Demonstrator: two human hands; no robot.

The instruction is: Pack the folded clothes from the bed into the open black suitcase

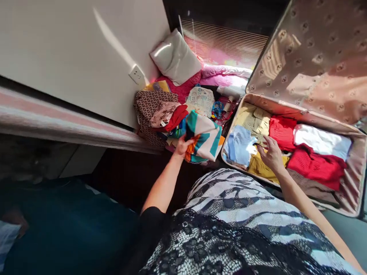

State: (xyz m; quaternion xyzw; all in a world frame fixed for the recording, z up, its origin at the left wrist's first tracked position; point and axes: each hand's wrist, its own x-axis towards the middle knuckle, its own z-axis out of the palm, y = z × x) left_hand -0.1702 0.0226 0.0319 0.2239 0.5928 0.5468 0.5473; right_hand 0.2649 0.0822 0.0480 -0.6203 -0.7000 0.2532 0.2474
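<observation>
My left hand [182, 147] is closed on the edge of a folded garment [204, 135] patterned in white, teal and orange. The garment is held in front of a pile of clothes, left of the open suitcase [318, 110]. My right hand [272, 154] hovers over the suitcase, fingers apart and holding nothing that I can see. Under and around it lie a mustard garment [258, 168], a light blue garment [239, 143] and a red garment [282, 131]. A darker red knitted garment [318, 166] and a white garment [312, 135] fill the right side.
A brown patterned cloth [151, 103] and a red cloth [177, 116] lie piled by the white wall [86, 46]. A pale pillow [177, 57] leans behind them. The suitcase's raised lid [323, 57] stands at the back right. A person's hand [17, 221] shows at lower left.
</observation>
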